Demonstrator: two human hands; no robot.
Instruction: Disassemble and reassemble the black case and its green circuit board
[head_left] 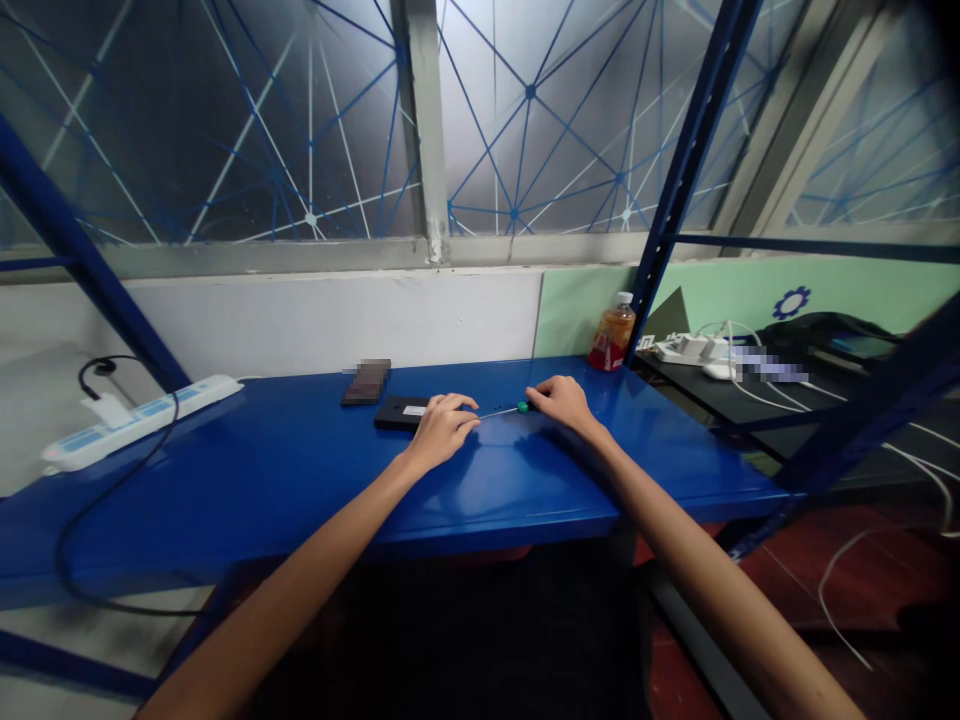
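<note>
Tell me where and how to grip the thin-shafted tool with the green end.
Take the tool by its thicker green end, probably best from the right, where the right hand holds it. Its slim shaft points left towards the left hand, offering less to grip.

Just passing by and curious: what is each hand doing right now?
Left hand: half curled at the tip end of the screwdriver, near the black case; grip cannot be told.
Right hand: closed, holding the screwdriver's handle.

Line-patterned windows (555, 130) above white wall (337, 325); red floor (795, 560).
</note>
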